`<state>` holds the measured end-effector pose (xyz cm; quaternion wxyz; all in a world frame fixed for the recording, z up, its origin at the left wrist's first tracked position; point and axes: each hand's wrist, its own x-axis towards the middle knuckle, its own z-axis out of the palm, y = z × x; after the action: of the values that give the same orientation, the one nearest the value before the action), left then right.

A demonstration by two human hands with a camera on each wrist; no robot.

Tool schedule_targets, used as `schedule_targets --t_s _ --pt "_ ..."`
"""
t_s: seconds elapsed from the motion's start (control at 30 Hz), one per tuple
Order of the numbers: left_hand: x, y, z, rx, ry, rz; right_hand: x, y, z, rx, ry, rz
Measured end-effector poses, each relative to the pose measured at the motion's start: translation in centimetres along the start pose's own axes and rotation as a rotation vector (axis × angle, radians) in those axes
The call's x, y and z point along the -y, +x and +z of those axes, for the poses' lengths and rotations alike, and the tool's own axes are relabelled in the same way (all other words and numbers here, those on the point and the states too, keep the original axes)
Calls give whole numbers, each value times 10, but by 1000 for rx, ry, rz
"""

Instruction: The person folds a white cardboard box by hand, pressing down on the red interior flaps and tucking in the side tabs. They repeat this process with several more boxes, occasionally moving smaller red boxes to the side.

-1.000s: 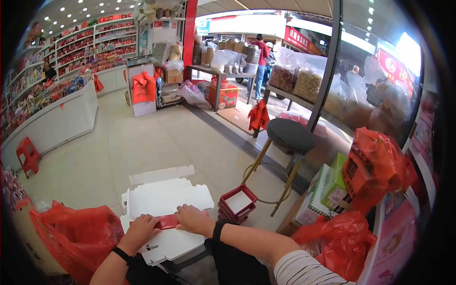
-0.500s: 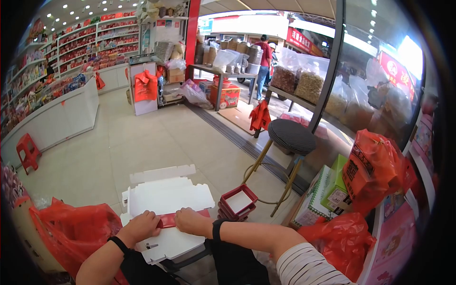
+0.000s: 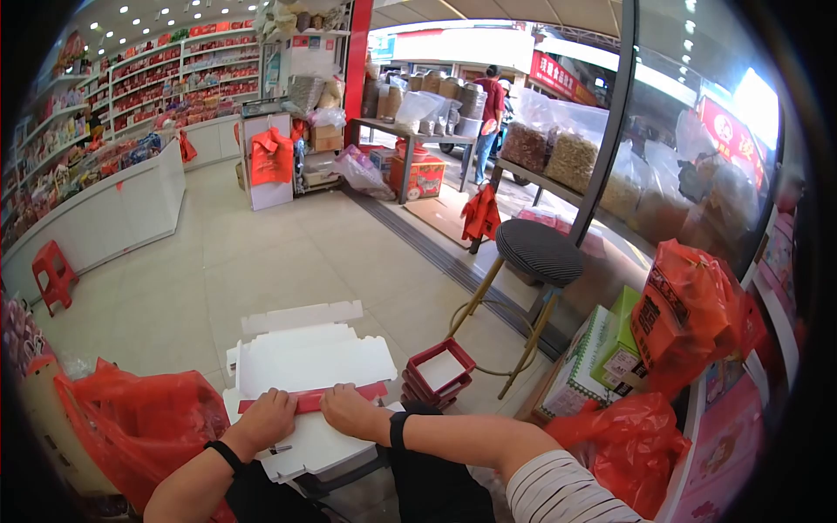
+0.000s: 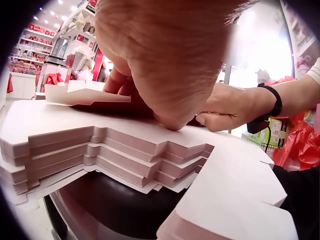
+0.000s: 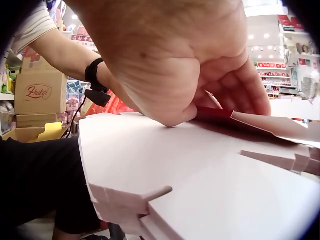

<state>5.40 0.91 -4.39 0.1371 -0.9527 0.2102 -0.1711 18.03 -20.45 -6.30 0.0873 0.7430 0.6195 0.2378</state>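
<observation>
A flat die-cut cardboard box blank point(image 3: 314, 359), white on its upper face, lies on a stack of similar blanks point(image 4: 120, 150). Across its near part runs a folded-up flap whose red face point(image 3: 309, 401) shows between the hands. My left hand point(image 3: 267, 420) pinches this flap near its left part, fingers over the far side and thumb on the near side. A short way to the right, my right hand point(image 3: 350, 413) grips the same flap with curled fingers, seen behind the red edge in the right wrist view. The stack rests on a dark seat point(image 4: 120, 205).
Stacked dark red box trays point(image 3: 438, 370) stand on the floor to the right, beside a round stool point(image 3: 539, 253). Red plastic bags lie at left point(image 3: 144, 418) and right point(image 3: 628, 444). A white counter point(image 3: 122, 209) stands farther off.
The red flap now shows as a longer, narrower strip, reaching past both hands. The left hand's fingers have come over the strip; the right hand has stayed nearly in place, more curled.
</observation>
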Motion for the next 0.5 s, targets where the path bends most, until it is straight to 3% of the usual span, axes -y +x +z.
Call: schedule_targets --t_s 0.3,0.5 --pt "-4 0 3 -28 -224 -137 -12 -8 2 -33 176 74" --pt "-50 -15 -20 -7 -341 -292 -4 -44 -22 -46 272 7"
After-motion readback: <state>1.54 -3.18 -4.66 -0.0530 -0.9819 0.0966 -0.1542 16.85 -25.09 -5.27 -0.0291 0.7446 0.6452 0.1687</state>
